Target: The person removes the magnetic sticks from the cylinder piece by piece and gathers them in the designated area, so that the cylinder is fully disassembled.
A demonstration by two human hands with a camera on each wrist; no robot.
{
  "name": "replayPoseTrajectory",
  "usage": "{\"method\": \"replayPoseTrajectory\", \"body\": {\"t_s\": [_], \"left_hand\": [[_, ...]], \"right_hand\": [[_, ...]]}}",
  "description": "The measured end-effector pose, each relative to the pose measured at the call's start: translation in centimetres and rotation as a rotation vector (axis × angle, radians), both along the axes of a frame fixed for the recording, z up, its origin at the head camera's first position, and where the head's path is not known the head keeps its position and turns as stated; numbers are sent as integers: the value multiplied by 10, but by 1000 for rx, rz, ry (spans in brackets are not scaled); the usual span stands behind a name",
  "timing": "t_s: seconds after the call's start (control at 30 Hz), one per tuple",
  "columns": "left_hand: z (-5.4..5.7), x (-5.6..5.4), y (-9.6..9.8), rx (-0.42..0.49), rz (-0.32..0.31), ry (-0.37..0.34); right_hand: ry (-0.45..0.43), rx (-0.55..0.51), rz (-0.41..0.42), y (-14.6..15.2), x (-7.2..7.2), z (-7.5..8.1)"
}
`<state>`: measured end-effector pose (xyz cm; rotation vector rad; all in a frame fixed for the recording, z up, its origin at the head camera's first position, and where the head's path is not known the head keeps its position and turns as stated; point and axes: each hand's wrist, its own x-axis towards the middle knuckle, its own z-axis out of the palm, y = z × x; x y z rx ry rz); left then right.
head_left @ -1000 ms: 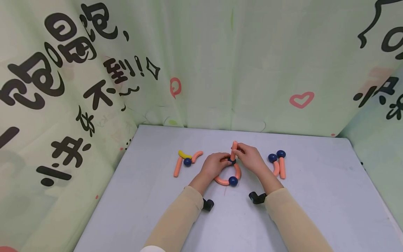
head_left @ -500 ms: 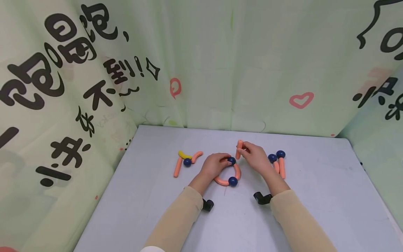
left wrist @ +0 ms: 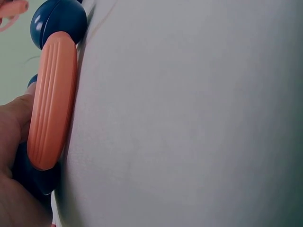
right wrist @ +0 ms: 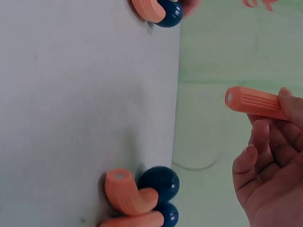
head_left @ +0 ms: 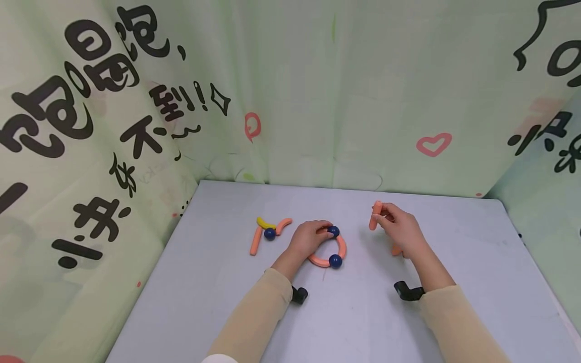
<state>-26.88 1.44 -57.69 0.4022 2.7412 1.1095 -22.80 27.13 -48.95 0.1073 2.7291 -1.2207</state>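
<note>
My left hand pinches a dark blue ball at the far side of a ring lying on the table. Curved orange magnetic rods and a second dark blue ball make up the ring's near and right sides; my hand covers its left part. Close up in the left wrist view, a grooved curved rod meets a ball. Raised to the right of the ring, my right hand holds a straight orange magnetic rod between thumb and fingers, its free end showing in the right wrist view.
Left of the ring lie a yellow curved rod, a straight orange rod, a blue ball and a curved orange rod. Under my right hand are another curved rod and two blue balls. A curtain hangs behind the table.
My right hand has lifted the straight orange rod away from the ring's far ball and carried it to the right, over the right-hand pieces. The left hand stays on the ring.
</note>
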Motion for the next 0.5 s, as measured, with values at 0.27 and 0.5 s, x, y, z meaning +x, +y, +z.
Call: {"method": "replayPoseTrajectory", "body": {"t_s": [0.27, 0.5], "left_hand": [[1, 1, 0, -7, -1, -5], [2, 1, 0, -8, 1, -12]], "right_hand": [[31, 71, -36, 42, 16, -3], [-6, 150, -110, 75, 24, -19]]}}
